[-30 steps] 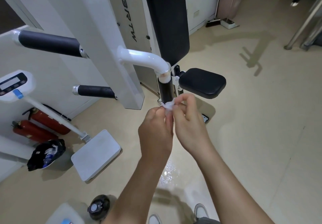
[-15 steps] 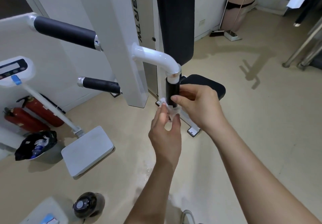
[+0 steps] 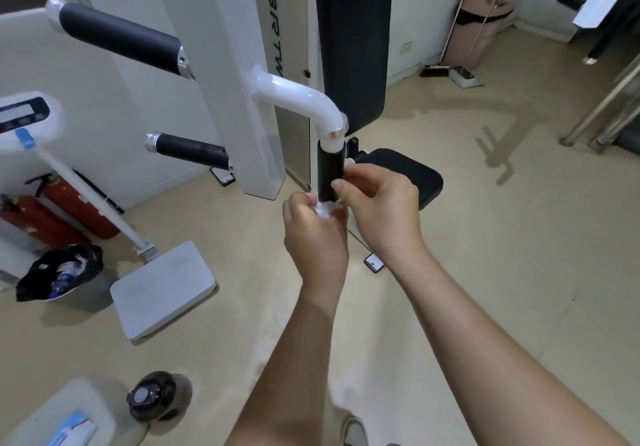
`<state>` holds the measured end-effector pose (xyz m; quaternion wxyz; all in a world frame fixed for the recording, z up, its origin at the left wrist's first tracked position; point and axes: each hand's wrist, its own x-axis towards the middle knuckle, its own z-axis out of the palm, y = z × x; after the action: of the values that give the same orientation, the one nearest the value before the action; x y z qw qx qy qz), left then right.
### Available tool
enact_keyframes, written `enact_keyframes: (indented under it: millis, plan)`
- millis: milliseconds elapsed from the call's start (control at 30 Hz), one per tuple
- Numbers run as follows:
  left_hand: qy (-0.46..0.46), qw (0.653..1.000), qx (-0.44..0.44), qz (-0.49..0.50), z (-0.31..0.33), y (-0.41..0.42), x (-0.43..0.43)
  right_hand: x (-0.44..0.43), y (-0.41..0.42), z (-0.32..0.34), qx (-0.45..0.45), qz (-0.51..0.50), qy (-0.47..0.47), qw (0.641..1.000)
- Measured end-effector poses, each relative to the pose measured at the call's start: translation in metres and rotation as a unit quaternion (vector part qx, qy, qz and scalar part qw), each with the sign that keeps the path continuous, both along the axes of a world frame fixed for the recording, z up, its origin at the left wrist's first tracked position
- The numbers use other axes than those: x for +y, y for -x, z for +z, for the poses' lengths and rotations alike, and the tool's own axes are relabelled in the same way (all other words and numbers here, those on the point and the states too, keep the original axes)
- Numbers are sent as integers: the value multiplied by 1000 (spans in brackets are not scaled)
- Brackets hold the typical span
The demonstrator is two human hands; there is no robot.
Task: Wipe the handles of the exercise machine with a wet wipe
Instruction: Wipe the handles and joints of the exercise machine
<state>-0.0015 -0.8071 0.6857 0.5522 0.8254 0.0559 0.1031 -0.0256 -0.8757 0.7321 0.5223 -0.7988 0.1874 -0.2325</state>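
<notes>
Hanging upright under the white bent tube, black handle (image 3: 330, 171), long axis vertical: wet wipe (image 3: 325, 210) bunched at its bottom end, pinched by left hand (image 3: 315, 237) beneath, right hand (image 3: 382, 211) curled round the handle just above, remaining length running upward.

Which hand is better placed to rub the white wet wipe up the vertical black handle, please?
Probably left: the left hand pinches the white wet wipe at the bottom of the vertical black handle; the right hand only rests a thumb there.
</notes>
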Motion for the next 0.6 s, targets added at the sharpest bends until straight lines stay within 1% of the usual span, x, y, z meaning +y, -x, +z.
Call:
enact_keyframes:
  millis: [67,167,200,267,367,433,500,533,600]
  plan:
    - [27,999,12,19,0,1,-6,0,0,-2,-3,-4,2,1000]
    - [120,990,67,29,-11,1,-12,-4,1,-4,1,17,5,1000]
    - [133,988,77,26,-16,2,-12,-5,2,-4,0,26,1,1000]
    - [66,995,75,9,-21,2,-9,-6,4,-7,-6,44,-10,999]
    - [-17,999,43,-10,-16,1,-5,-6,7,-12,-16,57,-26,998]
    - [-30,999,25,-12,-15,-3,-6,-7,8,-15,-29,66,-56,996]
    - [-22,999,29,-7,-16,-7,-6,-9,8,-22,-30,70,-104,992]
    - [-15,999,33,-11,-17,-8,-6,-10,10,-26,-20,68,-114,991]
    - [-9,999,36,-31,-18,-9,-7,-8,15,-37,13,52,-95,994]
